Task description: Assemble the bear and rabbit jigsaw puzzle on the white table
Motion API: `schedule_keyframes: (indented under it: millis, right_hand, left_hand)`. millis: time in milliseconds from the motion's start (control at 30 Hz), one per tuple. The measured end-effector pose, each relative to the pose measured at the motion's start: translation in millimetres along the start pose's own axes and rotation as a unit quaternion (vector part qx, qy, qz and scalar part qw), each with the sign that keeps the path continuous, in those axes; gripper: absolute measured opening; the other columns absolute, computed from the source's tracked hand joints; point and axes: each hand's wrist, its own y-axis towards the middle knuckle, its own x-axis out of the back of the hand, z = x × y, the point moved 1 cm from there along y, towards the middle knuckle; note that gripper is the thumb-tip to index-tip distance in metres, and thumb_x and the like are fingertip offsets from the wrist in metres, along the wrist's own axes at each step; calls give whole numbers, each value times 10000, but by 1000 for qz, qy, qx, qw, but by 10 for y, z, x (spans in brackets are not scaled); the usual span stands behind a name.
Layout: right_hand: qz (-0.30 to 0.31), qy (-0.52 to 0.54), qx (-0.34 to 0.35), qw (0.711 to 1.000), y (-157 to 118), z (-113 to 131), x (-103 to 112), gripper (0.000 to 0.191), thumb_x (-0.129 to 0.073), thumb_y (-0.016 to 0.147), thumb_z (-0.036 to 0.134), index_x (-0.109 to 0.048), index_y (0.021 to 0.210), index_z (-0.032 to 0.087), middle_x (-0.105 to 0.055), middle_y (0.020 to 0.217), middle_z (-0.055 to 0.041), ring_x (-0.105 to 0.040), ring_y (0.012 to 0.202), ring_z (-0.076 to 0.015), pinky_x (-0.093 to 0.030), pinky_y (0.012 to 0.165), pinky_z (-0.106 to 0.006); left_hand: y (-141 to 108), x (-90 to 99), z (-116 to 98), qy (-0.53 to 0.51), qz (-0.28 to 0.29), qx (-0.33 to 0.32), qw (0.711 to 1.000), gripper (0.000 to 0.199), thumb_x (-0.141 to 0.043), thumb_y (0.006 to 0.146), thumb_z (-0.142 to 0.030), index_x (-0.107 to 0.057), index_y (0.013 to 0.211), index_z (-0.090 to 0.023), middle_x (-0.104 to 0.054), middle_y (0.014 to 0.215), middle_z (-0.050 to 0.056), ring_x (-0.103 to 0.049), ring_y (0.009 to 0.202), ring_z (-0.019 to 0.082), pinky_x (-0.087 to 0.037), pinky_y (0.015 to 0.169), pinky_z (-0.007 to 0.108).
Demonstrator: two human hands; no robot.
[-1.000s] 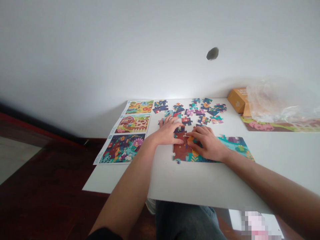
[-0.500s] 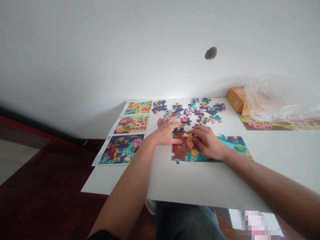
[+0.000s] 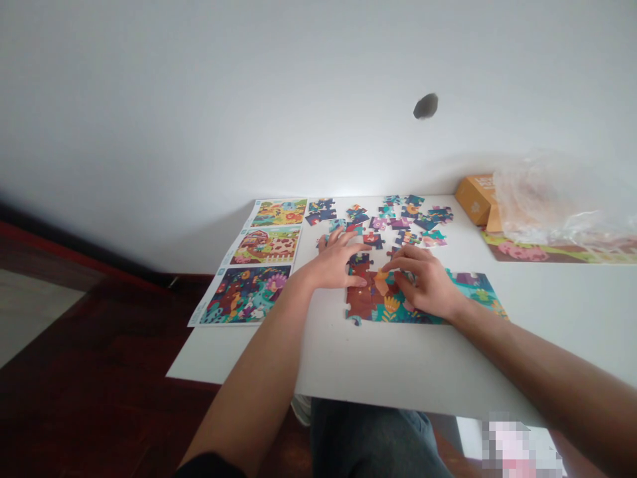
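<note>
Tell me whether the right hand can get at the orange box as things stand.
Probably yes: nothing upright stands between the right hand and the orange box, and its left end looks exposed, though crumpled clear plastic covers its right part.

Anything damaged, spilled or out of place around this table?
A dark, rough-edged hole or patch on the wall looks odd against its otherwise plain surface. Crumpled clear plastic lies untidily by the orange box. I see no spill.
</note>
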Motion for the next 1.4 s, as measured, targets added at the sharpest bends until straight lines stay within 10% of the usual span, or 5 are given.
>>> schedule_keyframes:
  millis: [367, 1400]
  right_hand:
    - [126, -19, 55, 990, -8, 0, -46, 417, -551, 737, 38, -783, 968, 297, -606, 1052, -69, -536, 990, -231, -404, 912, -437]
    - [74, -8, 81, 994, -17, -60, -37, 424, -577, 740, 60, -708, 1093, 256, -629, 1003, -72, -567, 969, -247, -420, 893, -432]
  left_hand:
    - [10, -3, 12, 4, -9, 6, 1000, 669, -764, 724, -475, -560, 1352, -367, -302, 1579, 69, -97, 1486, 433, -106, 1149, 703]
    - [4, -3, 33, 14, -8, 10, 1000, 665, -758, 720, -511, -567, 1341, -370, -287, 1588, 75, -94, 1486, 435, -117, 1130, 722]
